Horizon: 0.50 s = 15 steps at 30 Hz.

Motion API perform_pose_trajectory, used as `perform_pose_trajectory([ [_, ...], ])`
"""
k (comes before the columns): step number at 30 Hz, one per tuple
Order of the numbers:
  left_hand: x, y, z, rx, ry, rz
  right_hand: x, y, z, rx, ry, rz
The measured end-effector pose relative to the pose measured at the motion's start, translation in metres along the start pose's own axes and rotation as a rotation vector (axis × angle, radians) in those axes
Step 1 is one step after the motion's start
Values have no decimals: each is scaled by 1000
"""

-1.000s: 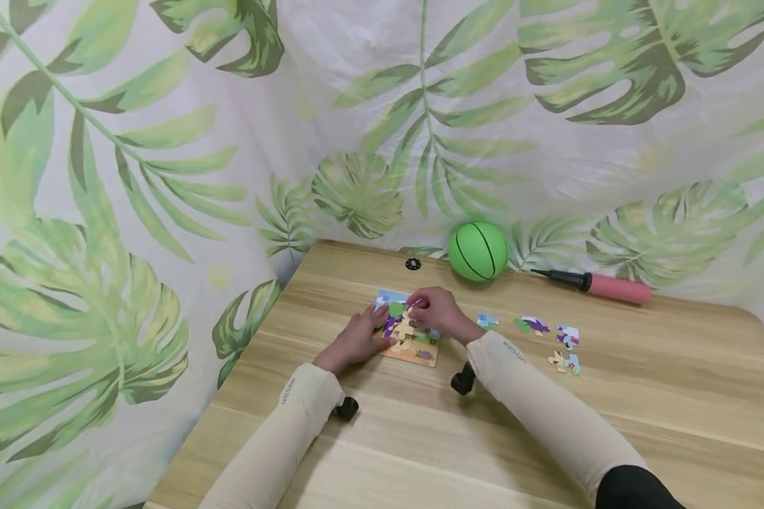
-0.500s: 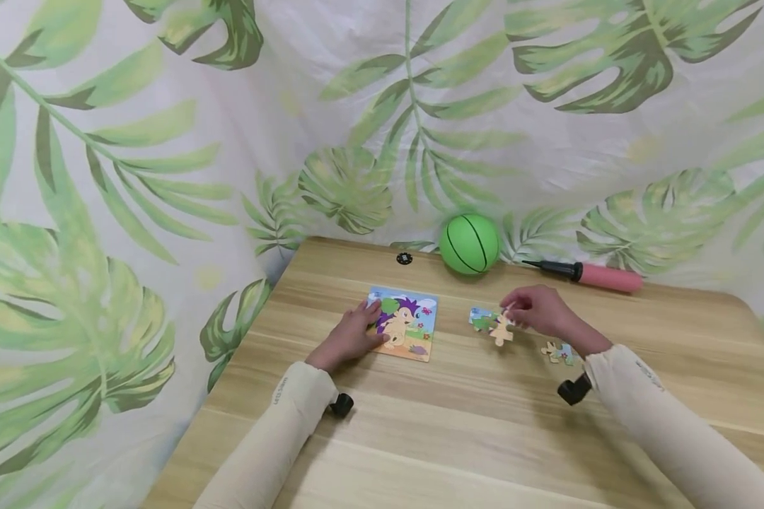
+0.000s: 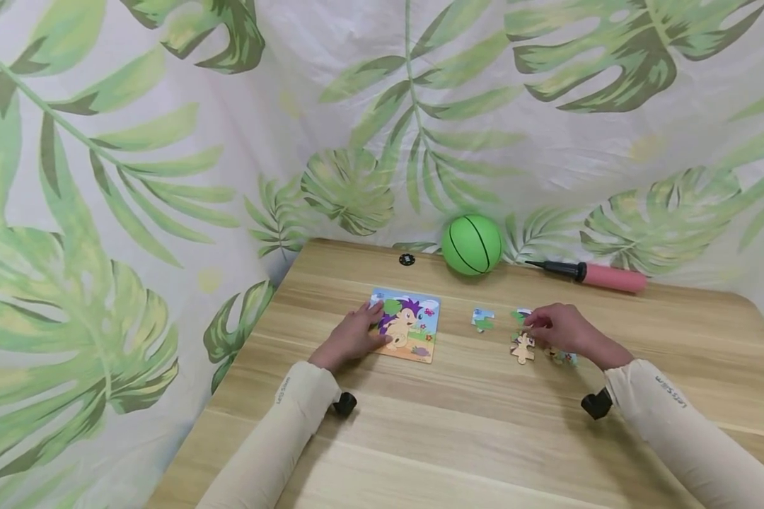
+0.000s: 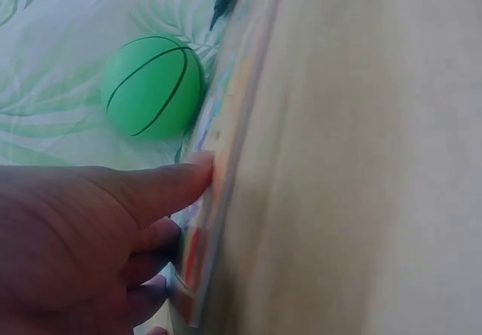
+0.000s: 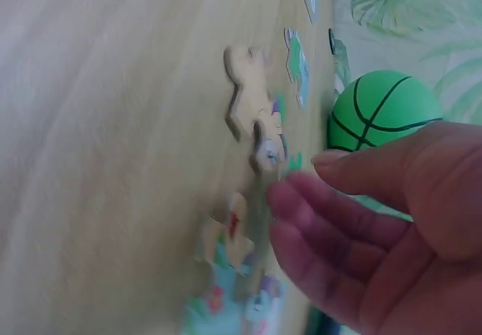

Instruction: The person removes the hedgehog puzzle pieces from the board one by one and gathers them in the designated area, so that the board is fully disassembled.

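A square puzzle board [image 3: 414, 329] with a purple-haired hedgehog picture lies flat on the table. My left hand [image 3: 351, 337] rests at its left side, and the left thumb [image 4: 169, 188] touches the board's printed face. To the right, a beige puzzle piece [image 3: 522, 349] lies on the wood, just below the fingertips of my right hand [image 3: 563, 329]. The right wrist view shows thumb and fingers parted beside that piece [image 5: 248, 94], holding nothing. Further puzzle pieces lie around: a blue-green one [image 3: 482, 319], a green-purple one [image 3: 519, 315], and others partly hidden under the right hand.
A green ball [image 3: 472, 245] sits at the table's back edge. To its right lies a pink hand pump [image 3: 613, 278] with a black nozzle. A small black disc [image 3: 407, 259] lies left of the ball. Leaf-patterned cloth [image 3: 356, 106] hangs behind the wooden table [image 3: 420, 438].
My right hand has lifted the beige piece off the board, carried it right and let it go among the loose pieces. My left hand has stayed at the board.
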<state>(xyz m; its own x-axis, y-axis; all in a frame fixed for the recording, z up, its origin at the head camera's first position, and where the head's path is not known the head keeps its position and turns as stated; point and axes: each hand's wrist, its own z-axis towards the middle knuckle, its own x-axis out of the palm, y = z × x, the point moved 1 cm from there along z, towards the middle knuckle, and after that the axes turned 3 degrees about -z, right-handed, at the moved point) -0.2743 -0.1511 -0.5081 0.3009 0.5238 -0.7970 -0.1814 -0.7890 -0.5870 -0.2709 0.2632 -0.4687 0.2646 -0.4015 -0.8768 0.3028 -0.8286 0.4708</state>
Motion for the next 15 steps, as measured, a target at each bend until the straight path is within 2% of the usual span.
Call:
perform_pose_trajectory([
  [3, -5, 1, 1, -41, -8, -31, -7, 10, 0, 6, -63, -86],
  [5, -10, 3, 3, -45, -12, -74, -11, 19, 1, 3, -94, -99],
  [9, -28, 10, 6, -20, -46, -176, -13, 48, 10, -74, -130, -96],
  [12, -43, 19, 7, 28, -54, -160, -11, 75, 21, -137, -129, -73],
  [15, -49, 28, 9, 76, -6, -91, -4, 102, 36, -181, -99, -40],
])
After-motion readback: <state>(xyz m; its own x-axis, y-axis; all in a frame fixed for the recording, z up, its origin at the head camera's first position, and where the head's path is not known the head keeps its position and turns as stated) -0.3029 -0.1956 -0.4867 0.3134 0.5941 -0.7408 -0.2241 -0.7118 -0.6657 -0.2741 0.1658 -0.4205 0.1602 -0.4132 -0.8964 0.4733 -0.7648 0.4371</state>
